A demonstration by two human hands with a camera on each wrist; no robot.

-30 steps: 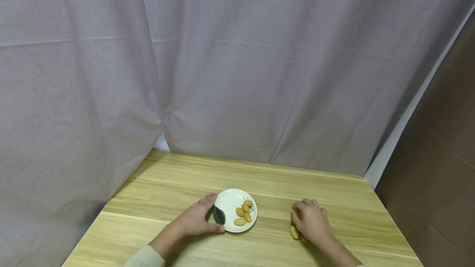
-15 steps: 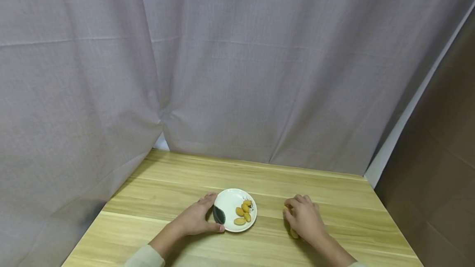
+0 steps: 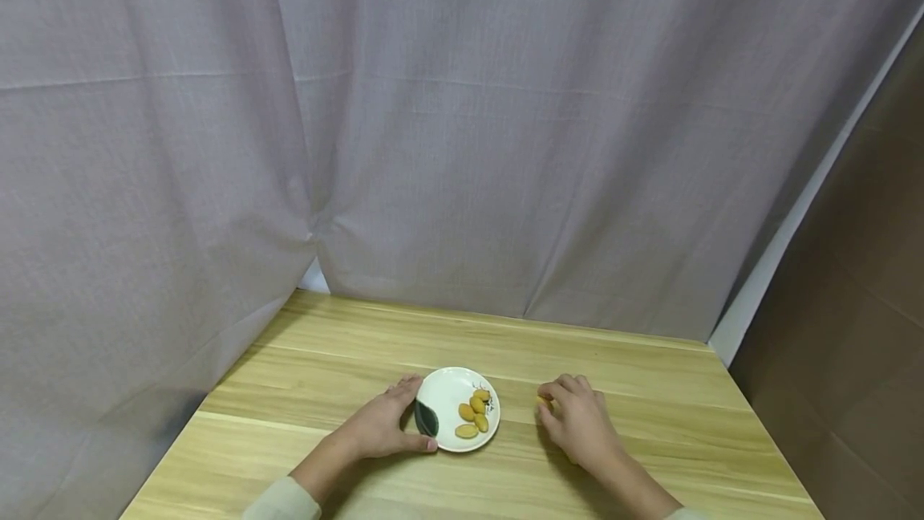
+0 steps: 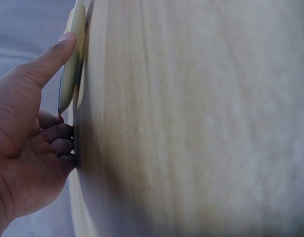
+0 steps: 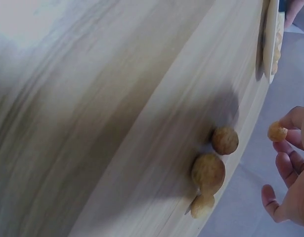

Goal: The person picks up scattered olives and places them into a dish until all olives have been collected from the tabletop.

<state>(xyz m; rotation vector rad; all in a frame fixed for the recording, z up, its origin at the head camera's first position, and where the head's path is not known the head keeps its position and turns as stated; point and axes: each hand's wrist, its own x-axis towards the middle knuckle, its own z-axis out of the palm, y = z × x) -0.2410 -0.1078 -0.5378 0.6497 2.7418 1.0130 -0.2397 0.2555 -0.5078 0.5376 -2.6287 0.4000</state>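
On the table sits a small white plate (image 3: pixel 449 388) with a dark green leaf mark and several yellow-orange oval fruits (image 3: pixel 467 412) on its right half. My left hand (image 3: pixel 377 425) holds the plate's left edge; in the left wrist view the thumb lies against the rim (image 4: pixel 70 79) and the fingers curl near the table. To the right of the plate, my right hand (image 3: pixel 583 425) pinches one similar oval fruit (image 5: pixel 277 131) between thumb and fingertips, raised off the table. Under that hand lie more fruits (image 5: pixel 208 173), mostly hidden in the head view.
The wooden table (image 3: pixel 433 331) has light grain and extends behind and beside the plate. A grey curtain (image 3: pixel 462 143) hangs along its back and left. On the right stands a brown cloth panel (image 3: pixel 837 303).
My right hand has moved left toward the plate, lifting one fruit with it and covering those on the table. The left hand and the plate have stayed in place.
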